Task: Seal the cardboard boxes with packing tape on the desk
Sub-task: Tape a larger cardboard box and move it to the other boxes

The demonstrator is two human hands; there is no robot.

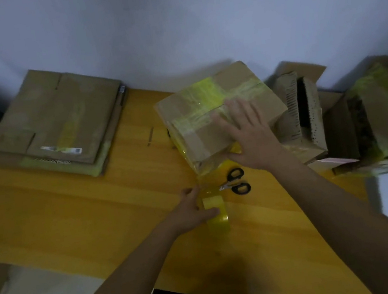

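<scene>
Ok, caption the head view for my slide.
Right hand presses the taped box; left hand holds the tape roll.

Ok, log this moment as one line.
left hand grips tape roll | right hand flat on box | scissors on desk

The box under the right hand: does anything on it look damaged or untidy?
The box carries several crossing, wrinkled strips of yellow tape, and its near lower corner looks crumpled. The right hand presses flat on top. Nothing is spilled.
</scene>
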